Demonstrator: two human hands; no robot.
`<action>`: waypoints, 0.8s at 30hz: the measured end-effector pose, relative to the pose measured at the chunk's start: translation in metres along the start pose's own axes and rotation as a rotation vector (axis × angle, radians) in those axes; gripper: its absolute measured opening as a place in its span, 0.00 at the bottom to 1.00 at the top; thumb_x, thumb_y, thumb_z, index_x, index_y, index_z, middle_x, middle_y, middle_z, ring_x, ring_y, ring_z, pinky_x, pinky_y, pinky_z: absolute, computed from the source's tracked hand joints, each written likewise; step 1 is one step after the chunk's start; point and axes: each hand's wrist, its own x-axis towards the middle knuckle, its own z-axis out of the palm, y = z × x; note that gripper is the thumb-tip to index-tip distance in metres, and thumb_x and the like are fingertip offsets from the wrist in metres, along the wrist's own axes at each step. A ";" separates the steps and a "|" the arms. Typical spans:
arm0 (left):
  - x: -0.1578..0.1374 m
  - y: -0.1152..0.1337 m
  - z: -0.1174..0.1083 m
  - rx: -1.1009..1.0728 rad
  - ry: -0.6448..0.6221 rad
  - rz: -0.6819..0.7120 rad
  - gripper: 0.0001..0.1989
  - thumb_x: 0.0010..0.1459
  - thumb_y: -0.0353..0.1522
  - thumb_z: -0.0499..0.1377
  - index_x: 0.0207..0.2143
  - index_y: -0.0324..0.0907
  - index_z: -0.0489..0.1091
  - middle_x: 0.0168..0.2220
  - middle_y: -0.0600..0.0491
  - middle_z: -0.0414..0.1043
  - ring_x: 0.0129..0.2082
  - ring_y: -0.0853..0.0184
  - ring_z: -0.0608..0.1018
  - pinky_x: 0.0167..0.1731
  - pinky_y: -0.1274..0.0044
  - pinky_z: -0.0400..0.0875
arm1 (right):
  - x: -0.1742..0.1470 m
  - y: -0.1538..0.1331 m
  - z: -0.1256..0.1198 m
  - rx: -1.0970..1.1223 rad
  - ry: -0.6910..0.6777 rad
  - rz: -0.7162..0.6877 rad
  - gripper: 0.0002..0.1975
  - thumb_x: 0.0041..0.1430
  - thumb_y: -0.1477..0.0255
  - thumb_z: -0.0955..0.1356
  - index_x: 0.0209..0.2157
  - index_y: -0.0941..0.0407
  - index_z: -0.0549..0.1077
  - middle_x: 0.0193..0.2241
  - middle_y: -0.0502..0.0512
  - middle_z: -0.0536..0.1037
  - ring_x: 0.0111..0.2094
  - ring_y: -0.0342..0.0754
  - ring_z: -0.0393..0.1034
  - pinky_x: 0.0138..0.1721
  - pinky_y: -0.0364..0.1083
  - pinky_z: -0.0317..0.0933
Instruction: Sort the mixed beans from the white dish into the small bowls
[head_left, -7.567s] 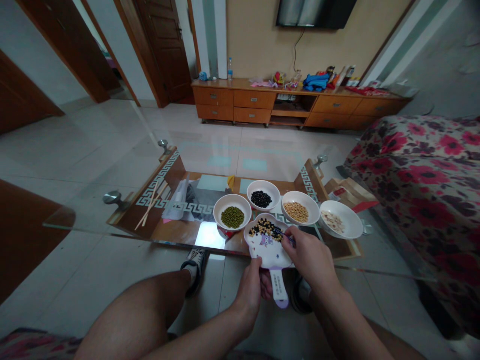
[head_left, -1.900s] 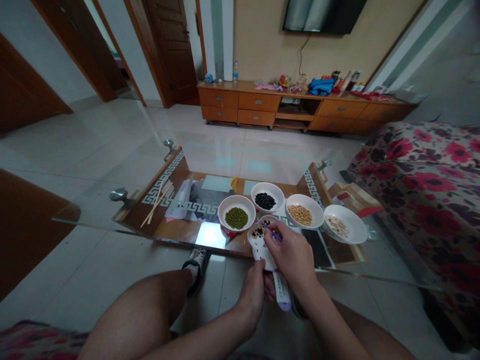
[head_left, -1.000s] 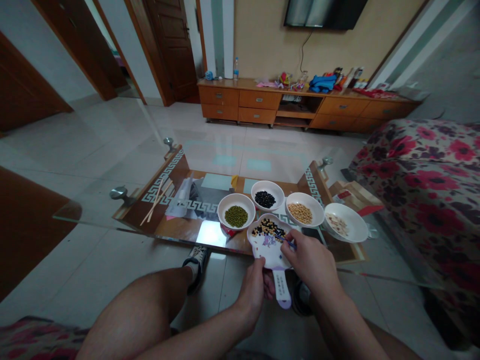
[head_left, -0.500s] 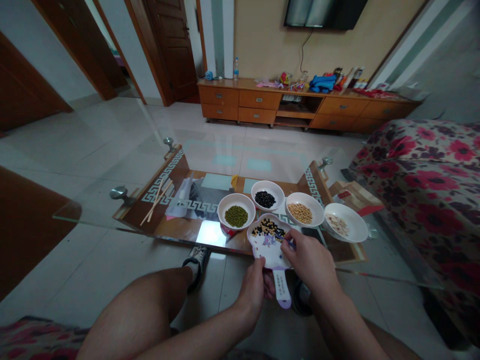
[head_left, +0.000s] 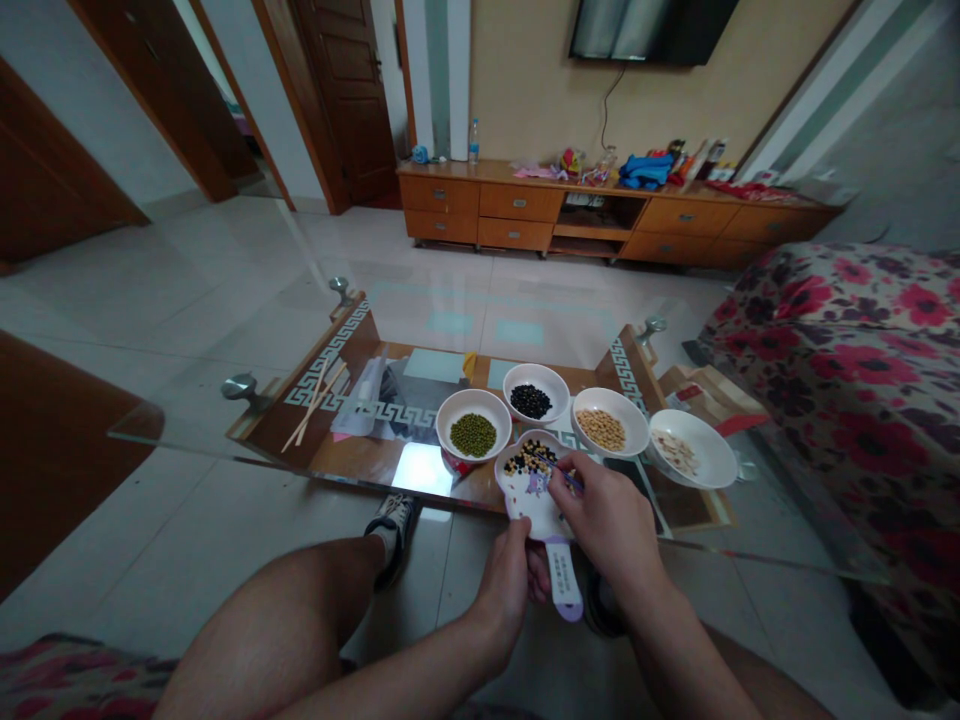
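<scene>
My left hand is closed on the lower edge of a white hand fan with a purple rim, a cartoon print and a short handle. Black and yellow beans lie mixed on its far part. My right hand pinches thin purple tweezers, their tip among these beans. Just beyond the fan stand white bowls: one of green beans, one of black beans and one of yellow beans. Farther right, another white bowl holds pale flat pieces.
The bowls stand on a glass table with a wooden shelf below. Wooden chopsticks lie at its left. A brown paper bag is behind the right bowl. A flowered sofa stands to the right, a low cabinet at the back.
My right hand has shifted slightly left and farther over the fan, bringing the tweezers' tip deeper among the beans. My left hand and the fan stay nearly still.
</scene>
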 end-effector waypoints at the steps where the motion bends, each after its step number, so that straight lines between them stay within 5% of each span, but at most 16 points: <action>1: 0.001 -0.001 0.000 -0.002 0.003 0.003 0.32 0.45 0.62 0.48 0.18 0.42 0.64 0.15 0.54 0.62 0.16 0.70 0.64 0.22 0.76 0.56 | 0.000 -0.004 0.001 0.028 0.014 -0.010 0.09 0.60 0.64 0.64 0.35 0.52 0.74 0.27 0.50 0.79 0.29 0.46 0.74 0.27 0.43 0.51; 13: 0.011 -0.008 0.002 0.004 0.012 0.001 0.31 0.50 0.60 0.45 0.15 0.44 0.60 0.12 0.54 0.59 0.13 0.71 0.61 0.19 0.77 0.53 | 0.006 -0.036 0.012 0.202 0.097 -0.126 0.08 0.61 0.68 0.63 0.36 0.52 0.75 0.31 0.50 0.80 0.33 0.46 0.74 0.33 0.42 0.56; 24: 0.002 -0.001 0.000 -0.005 0.014 0.003 0.32 0.44 0.61 0.48 0.18 0.41 0.65 0.14 0.54 0.62 0.15 0.71 0.64 0.21 0.76 0.56 | 0.000 -0.001 0.002 0.103 0.101 -0.005 0.11 0.60 0.63 0.64 0.36 0.52 0.75 0.27 0.51 0.80 0.27 0.47 0.73 0.28 0.42 0.53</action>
